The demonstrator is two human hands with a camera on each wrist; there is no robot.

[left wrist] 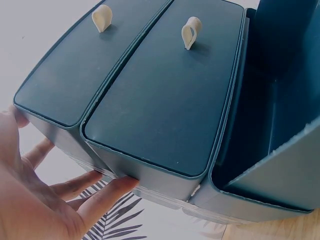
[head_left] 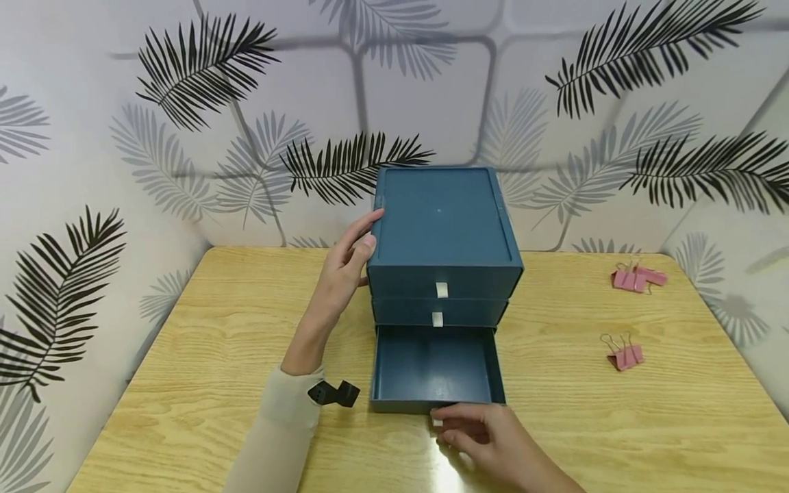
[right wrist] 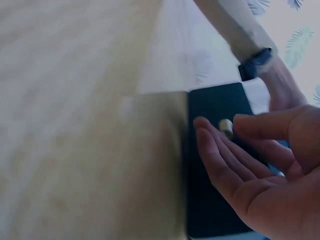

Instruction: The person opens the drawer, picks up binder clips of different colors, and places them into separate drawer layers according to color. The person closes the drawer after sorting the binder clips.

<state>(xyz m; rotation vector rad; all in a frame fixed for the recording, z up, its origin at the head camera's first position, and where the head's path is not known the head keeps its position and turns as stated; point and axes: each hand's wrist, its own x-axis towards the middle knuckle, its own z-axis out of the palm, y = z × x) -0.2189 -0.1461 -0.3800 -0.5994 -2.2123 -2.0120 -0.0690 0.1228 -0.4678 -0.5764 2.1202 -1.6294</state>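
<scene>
A blue three-drawer desk organizer (head_left: 440, 219) stands on the table, its bottom drawer (head_left: 431, 370) pulled out and showing a bare inside. My left hand (head_left: 342, 270) rests against the organizer's left side, fingers spread along the wall. In the left wrist view the fingertips (left wrist: 125, 184) touch the side of the middle tier. The right hand (head_left: 487, 438) is at the bottom drawer's front, around its white pull tab (head_left: 437, 422). Seen from the right wrist, the tab (right wrist: 226, 127) lies between thumb and fingers, which stand apart. Both upper drawers are closed, each with a white tab (head_left: 441, 289).
Pink binder clips (head_left: 630, 279) lie at the table's back right, and another pink binder clip (head_left: 627, 357) sits nearer, right of the organizer. Behind the wooden table (head_left: 203, 370) rises a wall (head_left: 425, 96) with a leaf pattern.
</scene>
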